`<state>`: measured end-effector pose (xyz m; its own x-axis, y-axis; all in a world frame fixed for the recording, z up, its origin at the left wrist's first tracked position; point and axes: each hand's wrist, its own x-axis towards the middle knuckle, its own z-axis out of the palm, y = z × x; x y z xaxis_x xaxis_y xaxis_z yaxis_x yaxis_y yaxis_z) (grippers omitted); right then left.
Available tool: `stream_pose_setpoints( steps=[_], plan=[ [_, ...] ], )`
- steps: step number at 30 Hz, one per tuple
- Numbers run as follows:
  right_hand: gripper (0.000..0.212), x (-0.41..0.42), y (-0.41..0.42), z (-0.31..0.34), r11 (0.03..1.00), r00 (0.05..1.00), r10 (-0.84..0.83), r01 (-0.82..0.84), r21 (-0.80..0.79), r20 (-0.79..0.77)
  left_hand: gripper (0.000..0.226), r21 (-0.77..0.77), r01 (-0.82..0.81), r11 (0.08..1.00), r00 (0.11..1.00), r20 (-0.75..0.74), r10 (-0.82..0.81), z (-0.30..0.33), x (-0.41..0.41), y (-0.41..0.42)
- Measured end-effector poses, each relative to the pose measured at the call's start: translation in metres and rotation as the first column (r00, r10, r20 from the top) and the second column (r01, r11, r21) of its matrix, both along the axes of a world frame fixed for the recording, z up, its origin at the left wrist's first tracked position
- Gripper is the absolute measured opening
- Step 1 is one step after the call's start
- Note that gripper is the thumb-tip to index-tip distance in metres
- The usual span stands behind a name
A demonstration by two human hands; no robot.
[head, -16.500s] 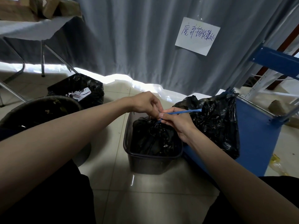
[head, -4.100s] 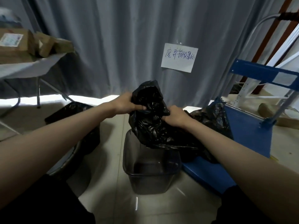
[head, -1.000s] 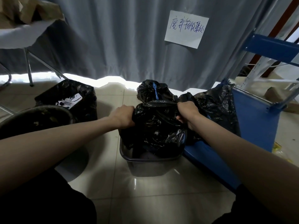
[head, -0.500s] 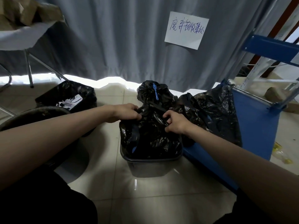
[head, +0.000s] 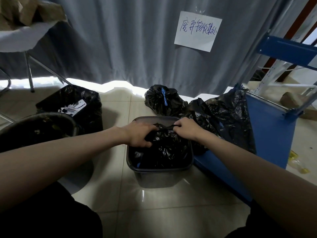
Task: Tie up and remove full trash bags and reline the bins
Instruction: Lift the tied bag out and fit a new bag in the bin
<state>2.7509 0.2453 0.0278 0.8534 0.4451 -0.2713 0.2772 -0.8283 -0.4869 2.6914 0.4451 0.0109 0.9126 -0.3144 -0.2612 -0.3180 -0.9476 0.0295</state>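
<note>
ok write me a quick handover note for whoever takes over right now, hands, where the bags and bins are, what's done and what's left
Left hand: grips the new black liner at the left side of the grey bin.
Right hand: pinches the liner's top edge near the bin's back right.
Tied bag with its blue tie stands on the floor behind the bin.
Done: full bag tied and out.
Left: the liner sits bunched inside; spread it and fold it over the rim. The lined bin with paper scraps and the round bin on the left are still full.
</note>
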Motion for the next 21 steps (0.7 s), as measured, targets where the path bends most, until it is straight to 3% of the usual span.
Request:
stream_pose_setpoints(
  steps=[4,7,11,15,18,21],
  plan=[
    [0.026,0.006,-0.002,0.000,0.984,0.985,-0.141,0.128,0.124,0.103,0.079,0.040,-0.061,0.997,0.995,-0.076,0.063,-0.006,-0.003,0.003],
    [0.026,0.008,-0.004,0.001,0.961,0.952,-0.235,0.198,0.193,0.197,0.052,-0.009,-0.081,0.997,0.995,-0.063,0.081,-0.009,-0.004,0.002],
    [0.021,0.009,-0.007,0.000,0.952,0.950,-0.268,0.236,0.196,0.159,0.022,-0.157,-0.165,0.974,0.978,-0.154,0.141,-0.012,0.001,0.008],
    [0.036,0.007,-0.007,-0.007,0.999,0.996,-0.044,0.045,-0.014,0.080,0.026,-0.200,-0.188,0.962,0.972,-0.181,0.153,-0.015,0.002,0.012],
    [0.045,-0.002,-0.003,-0.007,0.973,0.980,0.159,-0.175,-0.150,-0.117,0.038,-0.171,-0.178,0.969,0.959,-0.250,0.132,-0.014,-0.002,0.011],
    [0.040,-0.011,-0.003,-0.006,0.910,0.921,0.212,-0.308,-0.277,-0.327,0.033,-0.143,-0.210,0.967,0.926,-0.347,0.150,-0.015,-0.005,0.006]
  ],
)
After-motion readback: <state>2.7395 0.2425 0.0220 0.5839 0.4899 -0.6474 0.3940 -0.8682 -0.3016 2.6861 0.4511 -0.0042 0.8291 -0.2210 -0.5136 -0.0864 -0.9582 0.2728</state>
